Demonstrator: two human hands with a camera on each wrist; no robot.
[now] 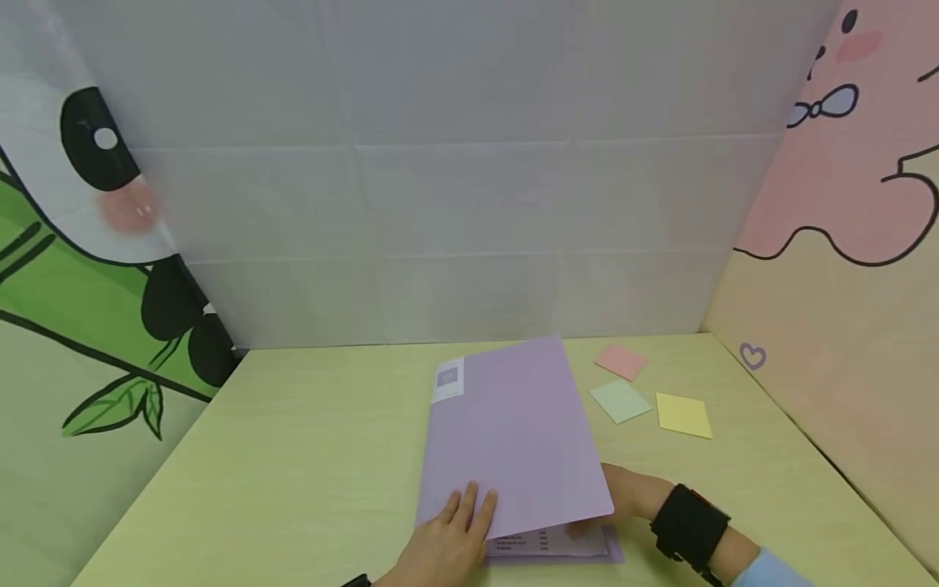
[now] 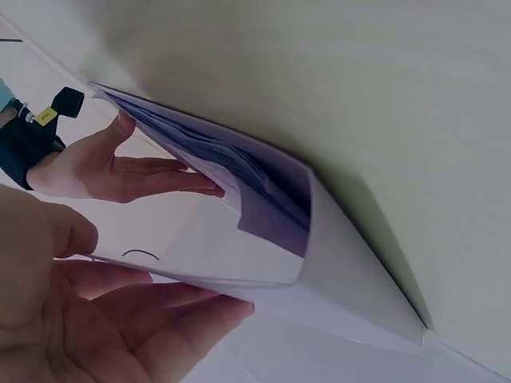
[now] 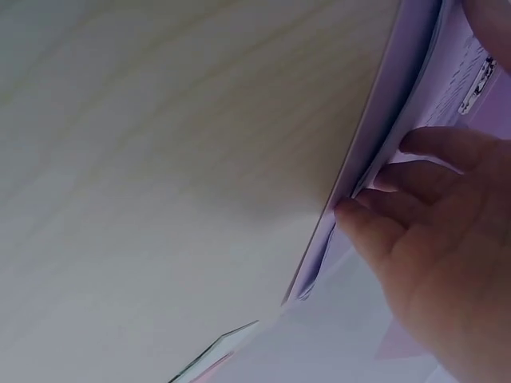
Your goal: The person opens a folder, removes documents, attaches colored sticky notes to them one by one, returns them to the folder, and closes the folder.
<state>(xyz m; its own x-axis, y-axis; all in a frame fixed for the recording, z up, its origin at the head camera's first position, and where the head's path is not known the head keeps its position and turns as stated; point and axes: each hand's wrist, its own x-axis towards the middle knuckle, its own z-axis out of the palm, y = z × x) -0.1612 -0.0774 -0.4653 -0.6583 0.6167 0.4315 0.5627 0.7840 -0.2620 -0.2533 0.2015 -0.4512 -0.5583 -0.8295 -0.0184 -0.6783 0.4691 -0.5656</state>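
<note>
- Here is the lilac folder (image 1: 513, 432), lying on the pale counter (image 1: 315, 456) with its cover lifted and a white label (image 1: 448, 380) at the cover's far left corner.
- Left hand (image 1: 443, 542) at the folder's near left part, and its grip has the cover: thumb on the inside, fingers laid along the outside.
- Right hand (image 3: 447, 239) comes in from the folder's right side, partly hidden under the cover; its grip is fairly wide, thumb apart, fingers reaching onto the papers (image 1: 546, 541).
- Those papers sit inside the folder, printed lines peeking out at its near edge, most of each sheet covered.
- And over to the folder's right, three notes: green (image 1: 620, 401) nearest it, pink (image 1: 620, 361) just beyond the green, yellow (image 1: 684, 415) farther right, all flat and apart from the folder.
- On the right wrist, well to the folder's right, a black band (image 1: 689, 528), with a light blue sleeve (image 1: 770, 569) behind it.
- Beyond the folder, a plain greyish wall (image 1: 455, 204) rises at the back.
</note>
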